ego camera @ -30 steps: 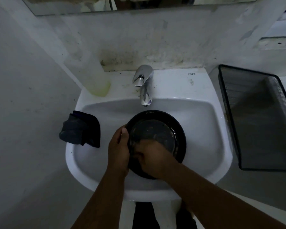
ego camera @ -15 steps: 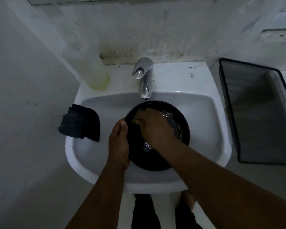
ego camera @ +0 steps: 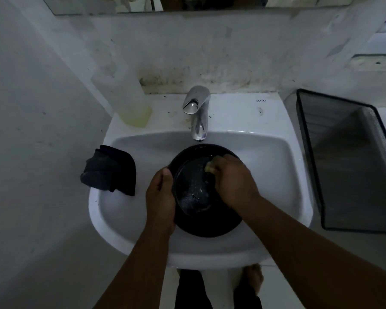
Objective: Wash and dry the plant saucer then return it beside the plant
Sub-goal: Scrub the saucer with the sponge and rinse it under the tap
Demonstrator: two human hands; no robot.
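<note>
Scrubbing is the step in hand: our left hand (ego camera: pixel 159 200) grips the rim of the saucer (ego camera: pixel 206 226), which sits low in the sink (ego camera: pixel 283 186) under the tap (ego camera: pixel 197 114), while our right hand (ego camera: pixel 231 178) curls round a pale sponge (ego camera: pixel 208 167) pressed to the saucer's upper inside. We judge the wash only partly done, with rinsing, drying and the return beside the plant all left. Next we would need to rinse off the grit, then reach for the dark cloth (ego camera: pixel 110 171) draped on the sink's left rim, keeping a firm hold since a wet saucer may slip.
</note>
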